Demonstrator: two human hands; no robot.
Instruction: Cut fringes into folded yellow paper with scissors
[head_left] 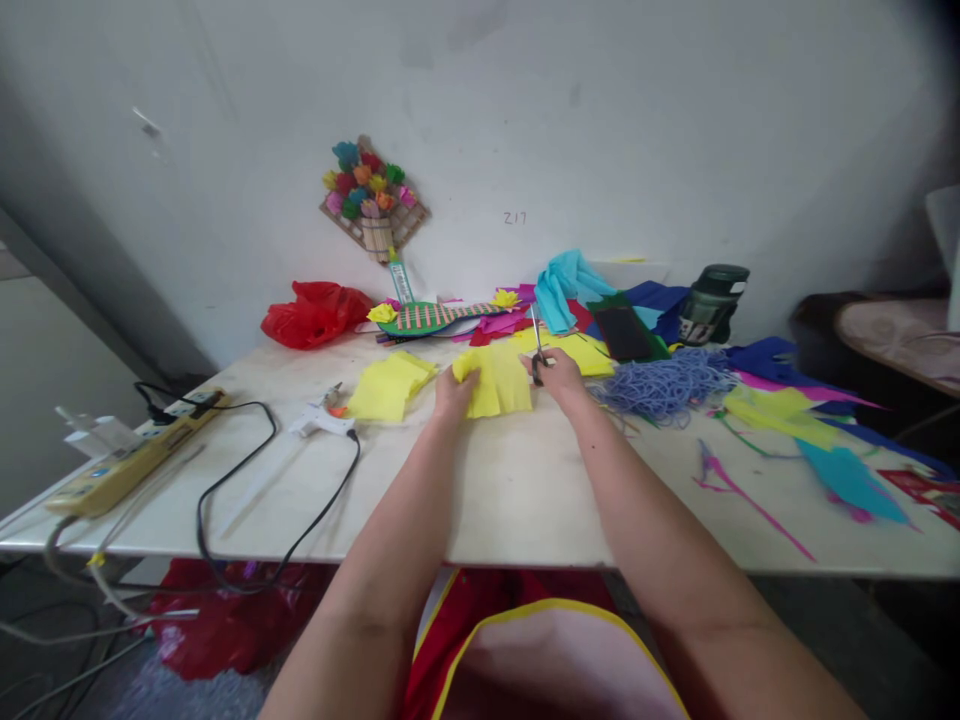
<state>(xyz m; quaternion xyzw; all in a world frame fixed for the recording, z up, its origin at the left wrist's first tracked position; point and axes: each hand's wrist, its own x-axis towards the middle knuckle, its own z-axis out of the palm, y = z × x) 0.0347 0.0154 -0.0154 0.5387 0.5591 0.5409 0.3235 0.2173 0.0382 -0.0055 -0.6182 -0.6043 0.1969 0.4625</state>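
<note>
My left hand [455, 388] is closed on a piece of yellow crepe paper [501, 382] above the white table. In my right hand [561, 374] is a pair of scissors [537, 345] with dark handles, the blades pointing up and away from me. The scissors stand just right of the paper's edge; I cannot tell whether they touch it. To the left lies a stack of cut yellow paper [386, 387]. Behind my right hand more yellow paper [581, 352] is spread out. A dark phone-like slab [624, 333] rests on green paper.
On the left are a glue gun [326, 418] with its black cord and a power strip [142, 455]. Blue-purple string [667, 385] is heaped at the right, near a dark green bottle [712, 305]. A red plastic bag [315, 315] and a decorated green craft piece [442, 318] lie at the back.
</note>
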